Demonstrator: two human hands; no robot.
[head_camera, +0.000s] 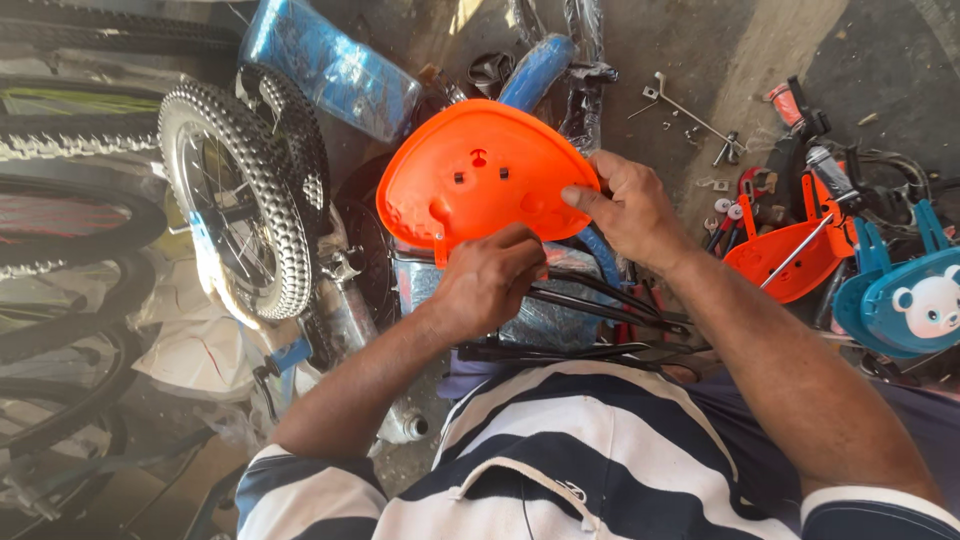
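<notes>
I hold an orange plastic bicycle panel (480, 175), rounded and shield-shaped, up in front of me with its inner side facing me. My right hand (630, 210) grips its right edge, thumb pressed on the inner face. My left hand (490, 280) is closed at its lower edge by a small orange tab; whatever it pinches is hidden by the fingers. Below the hands lie black metal rods (600, 300) across a wrapped bicycle frame.
A small knobby bicycle wheel (240, 200) stands at left beside larger tyres (60, 230). A blue wrapped part (330, 65) lies at the back. At right are another orange panel (785, 260), blue covers with a bear picture (920, 300), and loose brackets and screws (690, 115) on concrete.
</notes>
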